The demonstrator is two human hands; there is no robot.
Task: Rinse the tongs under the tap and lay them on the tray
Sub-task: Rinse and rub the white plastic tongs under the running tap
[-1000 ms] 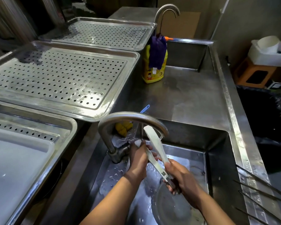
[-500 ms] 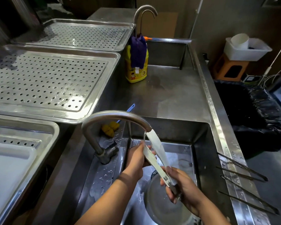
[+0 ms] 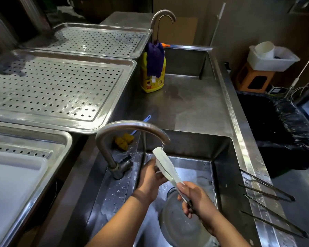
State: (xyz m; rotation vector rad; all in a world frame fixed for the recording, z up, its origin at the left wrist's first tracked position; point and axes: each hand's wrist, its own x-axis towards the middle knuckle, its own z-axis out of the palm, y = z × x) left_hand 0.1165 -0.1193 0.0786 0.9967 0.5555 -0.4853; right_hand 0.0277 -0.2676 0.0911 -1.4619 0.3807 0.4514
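The right hand [image 3: 194, 197] is closed around the handle end of the white-tipped tongs [image 3: 165, 162], tilting their tips up to the tap [image 3: 132, 129] spout so water runs down both arms into the sink [image 3: 221, 157]. The left hand [image 3: 150, 177] curls its fingers against the lower arm, apparently to rub it clean. The perforated tray [image 3: 57, 93] waits on the counter [image 3: 185, 104] to the left.

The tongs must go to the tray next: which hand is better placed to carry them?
Probably the right hand: it grips the tongs by the handle. The left hand only touches their middle.
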